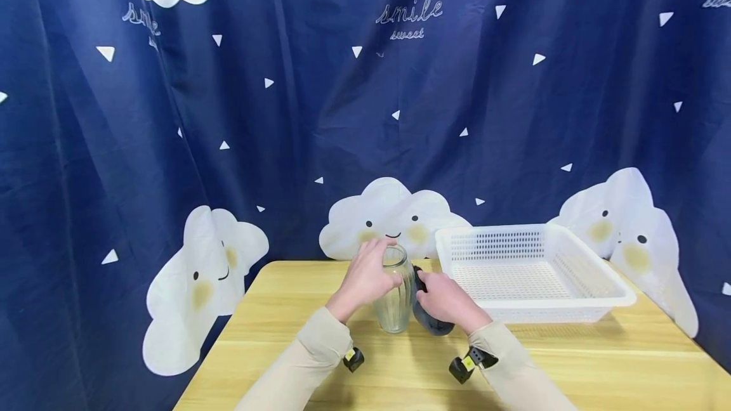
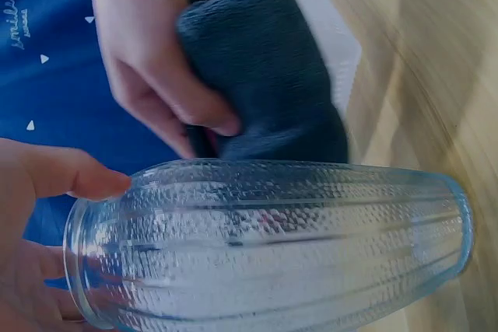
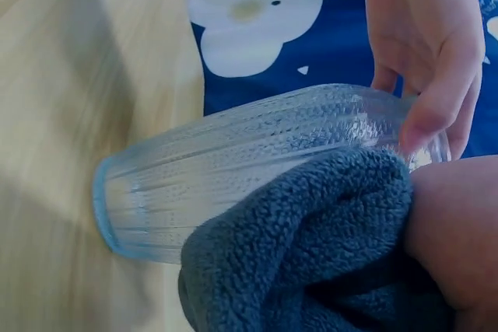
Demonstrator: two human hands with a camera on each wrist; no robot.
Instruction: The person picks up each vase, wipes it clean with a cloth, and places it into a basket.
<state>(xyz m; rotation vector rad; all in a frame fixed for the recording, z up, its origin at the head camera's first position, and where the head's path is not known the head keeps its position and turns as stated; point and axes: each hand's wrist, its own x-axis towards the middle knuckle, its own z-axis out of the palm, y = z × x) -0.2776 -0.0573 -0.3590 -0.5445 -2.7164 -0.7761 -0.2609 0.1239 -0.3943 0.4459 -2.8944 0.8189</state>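
A tall ribbed clear glass vase stands upright on the wooden table. My left hand grips it near its neck, with the thumb on the near side. In the left wrist view the textured wall of the vase runs down to a thick base. Just right of the vase, my right hand holds a folded dark grey-blue cloth. Its fuzzy pile shows in the right wrist view, where the cloth overlaps the upper side of the glass. Part of the right hand is hidden behind the cloth there.
A white perforated plastic basket sits on the table to the right, close beyond my right hand. Behind the table hangs a dark blue curtain with clouds and small triangles. Each wrist wears a small black camera.
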